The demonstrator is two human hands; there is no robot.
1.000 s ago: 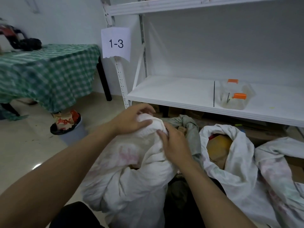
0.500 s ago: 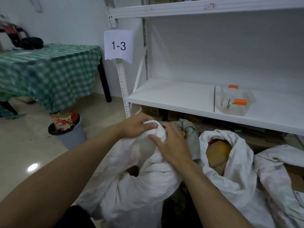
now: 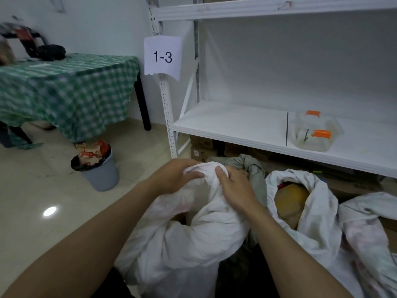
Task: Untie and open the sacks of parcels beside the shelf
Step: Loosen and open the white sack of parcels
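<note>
Room: pale tiled floor and white wall; the sacks stand on the floor at the foot of the shelf.
Shelf: white metal shelf, with a paper label reading "1-3" on its left post. A clear box with orange clasps sits on the lower board, and cartons lie beneath.
Tabletop: far left, under a green checked cloth, well apart from the work.
Near sack: white cloth near sack, below the camera and in front of the shelf's left post, its top bunched shut.
Open sack: the open sack stands just to its right, mouth gaping, with a yellow parcel showing inside.
Third sack: the third sack is slumped at the right edge; whether it is tied cannot be told.
Bin: grey bin on the floor left of the sacks, holding a red-printed wrapper.
Left hand: the left hand has its fingers curled over the bunched top, gripping from the left.
Right hand: the right hand pinches the same bunch from the right with thumb and fingers.
Knotted neck: the knotted neck lies between the two hands, its lay hidden by fabric.
Step, judged: loosening the near sack's tie, with one sack already open.
Risk: pulling the wrong fold would likely tighten the knot. A hard upward tug could tip the sack or spill parcels once the neck gives.
</note>
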